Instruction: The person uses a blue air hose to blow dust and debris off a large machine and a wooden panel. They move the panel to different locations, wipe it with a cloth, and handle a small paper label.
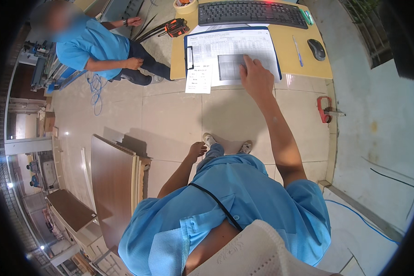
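Note:
My right hand [257, 77] reaches over the yellow table [287, 48]. Its index finger is stretched out, touching or just above the edge of a flat grey rectangle [229, 68]. That rectangle lies on printed sheets [244, 40] on a dark blue clipboard [276, 62] with a black clip [190, 57]. Beside it, a narrow white slip [198, 79] hangs past the table's front edge. Nothing shows in the right hand's grip. My left hand [198, 149] hangs low at my side, fingers loosely bent, holding nothing I can see.
Behind the clipboard sit a black keyboard [250, 14] and a tape roll [185, 6]; a pen [298, 50] and mouse [316, 49] lie right. Another person [101, 48] stands at the left. Brown boards [110, 184] lean near my left side; a red tool [324, 109] is by the wall.

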A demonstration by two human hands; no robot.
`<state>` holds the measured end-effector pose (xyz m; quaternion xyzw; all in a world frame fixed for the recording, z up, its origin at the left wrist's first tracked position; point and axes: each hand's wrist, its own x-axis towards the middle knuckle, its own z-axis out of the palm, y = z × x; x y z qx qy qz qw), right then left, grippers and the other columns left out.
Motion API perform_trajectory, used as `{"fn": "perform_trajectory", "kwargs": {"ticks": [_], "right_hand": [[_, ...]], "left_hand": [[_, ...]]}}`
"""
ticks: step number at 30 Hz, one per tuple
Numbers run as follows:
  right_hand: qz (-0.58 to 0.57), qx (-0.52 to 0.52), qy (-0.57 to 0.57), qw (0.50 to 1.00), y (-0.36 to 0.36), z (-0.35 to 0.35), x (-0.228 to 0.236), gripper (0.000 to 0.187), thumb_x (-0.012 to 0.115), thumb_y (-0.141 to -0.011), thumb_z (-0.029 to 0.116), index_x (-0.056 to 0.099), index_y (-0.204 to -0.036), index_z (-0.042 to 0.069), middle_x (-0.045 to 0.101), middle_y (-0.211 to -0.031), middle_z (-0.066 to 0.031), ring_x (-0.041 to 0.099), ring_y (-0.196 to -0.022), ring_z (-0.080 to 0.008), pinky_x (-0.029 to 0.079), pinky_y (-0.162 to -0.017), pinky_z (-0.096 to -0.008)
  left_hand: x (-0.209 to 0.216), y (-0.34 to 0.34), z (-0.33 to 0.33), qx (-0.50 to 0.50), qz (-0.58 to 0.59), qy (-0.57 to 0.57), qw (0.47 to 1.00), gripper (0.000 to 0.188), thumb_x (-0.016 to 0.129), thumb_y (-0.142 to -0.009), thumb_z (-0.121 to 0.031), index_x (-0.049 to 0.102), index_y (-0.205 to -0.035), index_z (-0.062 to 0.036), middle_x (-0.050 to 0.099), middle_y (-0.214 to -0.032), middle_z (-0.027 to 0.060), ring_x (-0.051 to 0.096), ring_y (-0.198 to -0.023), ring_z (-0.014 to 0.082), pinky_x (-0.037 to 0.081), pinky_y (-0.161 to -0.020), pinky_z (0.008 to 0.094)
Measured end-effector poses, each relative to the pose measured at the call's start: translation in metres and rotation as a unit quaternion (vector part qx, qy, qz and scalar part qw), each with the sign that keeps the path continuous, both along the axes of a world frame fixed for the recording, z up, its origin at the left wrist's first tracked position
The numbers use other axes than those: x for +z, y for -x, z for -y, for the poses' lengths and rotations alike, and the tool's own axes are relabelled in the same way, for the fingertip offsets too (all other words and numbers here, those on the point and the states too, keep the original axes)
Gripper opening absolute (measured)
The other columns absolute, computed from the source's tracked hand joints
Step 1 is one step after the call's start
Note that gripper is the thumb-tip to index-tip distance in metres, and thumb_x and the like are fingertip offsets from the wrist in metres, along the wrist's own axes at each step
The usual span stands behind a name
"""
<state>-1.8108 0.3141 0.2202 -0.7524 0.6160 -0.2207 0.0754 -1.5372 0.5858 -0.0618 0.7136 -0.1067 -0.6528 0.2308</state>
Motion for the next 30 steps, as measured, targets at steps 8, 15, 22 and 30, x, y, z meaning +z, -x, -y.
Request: {"fn": "perform_trajectory", "kwargs": {"ticks": [8,15,22,30], "right_hand": [[-0.002,0.005,-0.021,1.000,-0.001,-0.001,0.002,0.042,0.050,-0.099,0.036,0.056,-0.133,0.012,0.064,-0.106,-0.0124,0.069,-0.077,-0.0334,0.056,-0.067,-0.0462],[-0.012,0.002,-0.030,0.999,-0.002,-0.002,0.007,0.043,0.051,-0.099,0.036,0.056,-0.134,0.012,0.065,-0.103,-0.0117,0.070,-0.078,-0.0322,0.056,-0.067,-0.0452],[-0.013,0.002,-0.016,1.000,-0.001,0.000,0.004,0.041,0.053,-0.098,0.036,0.058,-0.133,0.013,0.066,-0.100,-0.0109,0.069,-0.078,-0.0313,0.056,-0.065,-0.0424],[-0.008,0.005,0.015,1.000,-0.001,-0.003,0.003,0.041,0.055,-0.097,0.034,0.059,-0.131,0.012,0.065,-0.096,-0.0107,0.069,-0.073,-0.0307,0.056,-0.063,-0.0425]], "left_hand": [[0.003,-0.017,0.004,0.012,0.019,0.023,0.999,0.042,0.059,-0.094,-0.036,0.056,-0.125,-0.0080,0.067,-0.116,0.0124,0.066,-0.103,0.0241,0.052,-0.090,0.0384],[-0.022,-0.023,-0.056,0.018,0.050,-0.074,0.996,0.041,0.060,-0.092,-0.035,0.057,-0.121,-0.0064,0.066,-0.107,0.0114,0.066,-0.093,0.0219,0.052,-0.080,0.0378],[-0.024,-0.014,-0.068,0.038,0.050,-0.033,0.997,0.034,0.061,-0.090,-0.030,0.061,-0.108,-0.0018,0.067,-0.094,0.0118,0.066,-0.078,0.0208,0.053,-0.068,0.0323],[-0.008,-0.006,-0.030,0.050,0.009,0.009,0.999,0.039,0.061,-0.092,-0.034,0.058,-0.120,-0.0067,0.068,-0.103,0.0102,0.067,-0.086,0.0202,0.053,-0.075,0.0342]]}}
